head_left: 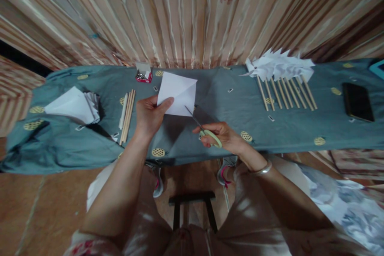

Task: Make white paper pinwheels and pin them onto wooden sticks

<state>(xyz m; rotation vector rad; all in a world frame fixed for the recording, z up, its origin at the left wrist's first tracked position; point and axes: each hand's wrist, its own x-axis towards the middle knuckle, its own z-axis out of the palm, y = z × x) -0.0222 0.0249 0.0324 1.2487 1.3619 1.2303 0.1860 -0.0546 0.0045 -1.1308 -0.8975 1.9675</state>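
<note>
My left hand [152,113] grips a square sheet of white paper [178,90] by its left edge, thumb on top. A diagonal crease runs across the sheet. In my right hand [220,136] is a pair of scissors [212,137] with light green handles. Their dark blades point up and left, and the tip lies at the lower right corner of the paper; whether it is cutting there I cannot tell. To the left of my left hand lie several thin wooden sticks [128,116] beside a white stick [123,111].
A stack of folded white paper [73,106] lies at the left. Behind the sticks stands a small open box of metal pins [143,74]. Several paper pinwheels on sticks [280,70] lie in a row at the right, near a black phone [358,102]. A green cloth [222,104] covers the table.
</note>
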